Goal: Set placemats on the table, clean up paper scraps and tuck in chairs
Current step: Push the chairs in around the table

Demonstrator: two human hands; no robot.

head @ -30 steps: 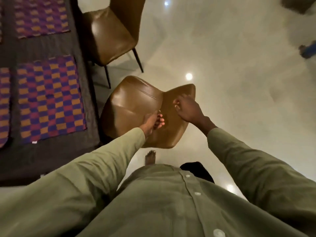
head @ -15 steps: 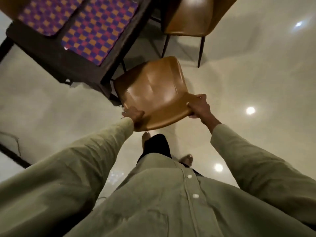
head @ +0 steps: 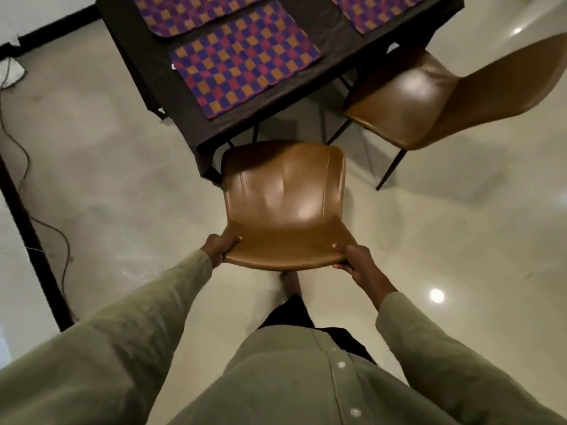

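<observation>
At about nine o'clock a thin cable (head: pixel 18 154) trails loosely across the pale, glossy floor (head: pixel 460 240), beside a dark bar that runs down the left edge. Moving in, the left hand (head: pixel 218 249) is clenched on the left corner of the backrest of the near chair (head: pixel 283 204), thumb over the top edge and fingers curled under it, likely so the chair can be steered squarely rather than dragged by one side. The chair sits at the centre, its smooth tan leather-like shell curved and shiny with seams down the seat, and its front edge lies just at the corner of the dark tabletop (head: pixel 334 41), at about twelve o'clock, so it appears only partly tucked in. On the tabletop lie woven checked placemats (head: pixel 245 62) in purple, red and orange, flat with slightly scalloped edges, apparently already set out. The right hand (head: pixel 357 261) grasps the right corner of the same backrest in a matching grip. At about two o'clock a second chair (head: pixel 429 99) of the same material stands on thin dark legs, angled with its seat partly under the tabletop's side. No paper scraps are plainly visible.
</observation>
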